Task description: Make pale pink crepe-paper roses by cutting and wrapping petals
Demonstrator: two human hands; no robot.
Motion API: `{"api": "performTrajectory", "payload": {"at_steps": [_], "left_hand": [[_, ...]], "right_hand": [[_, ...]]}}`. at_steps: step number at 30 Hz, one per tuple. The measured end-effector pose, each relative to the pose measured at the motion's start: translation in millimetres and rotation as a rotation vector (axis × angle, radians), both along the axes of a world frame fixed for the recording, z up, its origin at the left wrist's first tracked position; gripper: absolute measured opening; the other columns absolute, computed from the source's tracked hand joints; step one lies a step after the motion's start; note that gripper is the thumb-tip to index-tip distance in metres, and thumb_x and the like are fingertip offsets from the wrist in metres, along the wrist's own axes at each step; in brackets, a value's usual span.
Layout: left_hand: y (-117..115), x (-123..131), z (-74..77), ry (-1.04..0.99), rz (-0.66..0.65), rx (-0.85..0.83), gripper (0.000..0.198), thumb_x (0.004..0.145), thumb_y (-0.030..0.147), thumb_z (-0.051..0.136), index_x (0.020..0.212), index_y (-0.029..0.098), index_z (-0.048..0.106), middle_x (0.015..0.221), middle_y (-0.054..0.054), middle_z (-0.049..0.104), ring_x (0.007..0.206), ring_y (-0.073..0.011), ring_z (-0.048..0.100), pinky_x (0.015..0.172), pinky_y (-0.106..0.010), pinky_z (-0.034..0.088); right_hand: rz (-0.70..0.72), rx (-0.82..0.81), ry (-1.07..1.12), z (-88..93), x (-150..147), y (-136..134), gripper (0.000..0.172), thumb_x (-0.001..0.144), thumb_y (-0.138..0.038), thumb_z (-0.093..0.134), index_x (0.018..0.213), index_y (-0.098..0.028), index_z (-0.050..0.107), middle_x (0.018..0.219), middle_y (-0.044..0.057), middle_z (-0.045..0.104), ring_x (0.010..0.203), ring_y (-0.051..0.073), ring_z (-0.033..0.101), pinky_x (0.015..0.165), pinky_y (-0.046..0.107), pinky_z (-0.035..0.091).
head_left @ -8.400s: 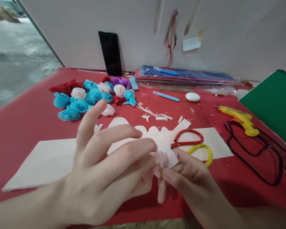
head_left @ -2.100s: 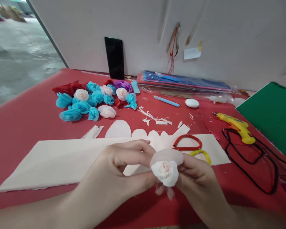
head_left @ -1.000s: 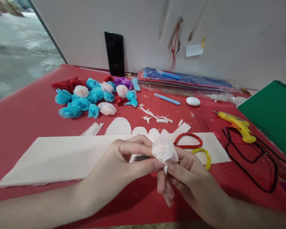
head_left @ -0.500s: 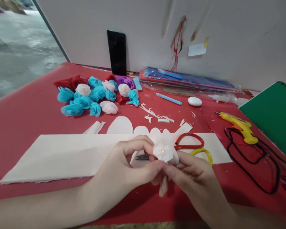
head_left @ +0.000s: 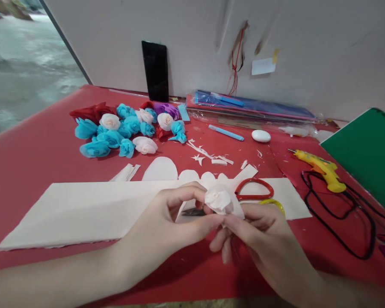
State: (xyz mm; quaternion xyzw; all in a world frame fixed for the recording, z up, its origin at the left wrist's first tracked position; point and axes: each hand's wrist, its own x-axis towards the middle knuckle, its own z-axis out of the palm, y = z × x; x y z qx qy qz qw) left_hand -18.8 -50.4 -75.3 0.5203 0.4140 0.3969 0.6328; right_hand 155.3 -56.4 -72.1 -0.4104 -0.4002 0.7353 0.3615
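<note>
Between my two hands is a small white paper flower (head_left: 218, 200), its layered petals facing up. My left hand (head_left: 182, 214) pinches it from the left, thumb at its base. From the right, my right hand (head_left: 259, 235) grips the lower petals and base between thumb and fingers. Behind the flower lie scissors (head_left: 255, 189) with one red and one yellow handle loop; part of them is hidden by my hands. They rest on a folded white paper strip (head_left: 83, 214). Cut white petal pieces (head_left: 160, 169) lie along the strip's far edge.
Several blue, white, red and purple paper flowers (head_left: 128, 126) are heaped at the back left. A phone (head_left: 155, 70) leans on the wall. Paper scraps (head_left: 199, 159), a blue pen (head_left: 226, 132), a white oval object (head_left: 261, 136) and a yellow glue gun (head_left: 321, 169) lie to the right.
The paper flower has tilted and turned slightly in my fingers, and a wider petal shows at its right. My right hand's fingers have shifted at the base. The view has moved slightly.
</note>
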Motion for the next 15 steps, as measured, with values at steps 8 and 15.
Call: {"api": "performTrajectory", "payload": {"at_steps": [8, 15], "left_hand": [[32.3, -28.3, 15.6, 0.386, 0.035, 0.856, 0.014, 0.087, 0.020, 0.067, 0.097, 0.029, 0.069, 0.098, 0.002, 0.066, 0.091, -0.0155, 0.059, 0.085, -0.024, 0.046], [31.0, -27.3, 23.9, 0.747, -0.263, 1.267, 0.022, 0.090, 0.012, 0.056, 0.097, 0.027, 0.070, 0.109, -0.003, 0.069, 0.102, -0.0210, 0.054, 0.101, -0.032, 0.042]], "right_hand": [[0.084, -0.206, 0.015, 9.1, 10.4, 4.5, 0.020, 0.076, -0.030, 0.071, 0.065, -0.014, 0.066, 0.046, -0.001, 0.064, 0.036, 0.005, 0.048, 0.039, 0.015, 0.038], [0.132, -0.166, -0.113, 1.9, 8.3, 5.0, 0.019, 0.071, -0.028, 0.068, 0.060, -0.016, 0.058, 0.045, -0.003, 0.060, 0.034, 0.004, 0.045, 0.038, 0.015, 0.036]]}}
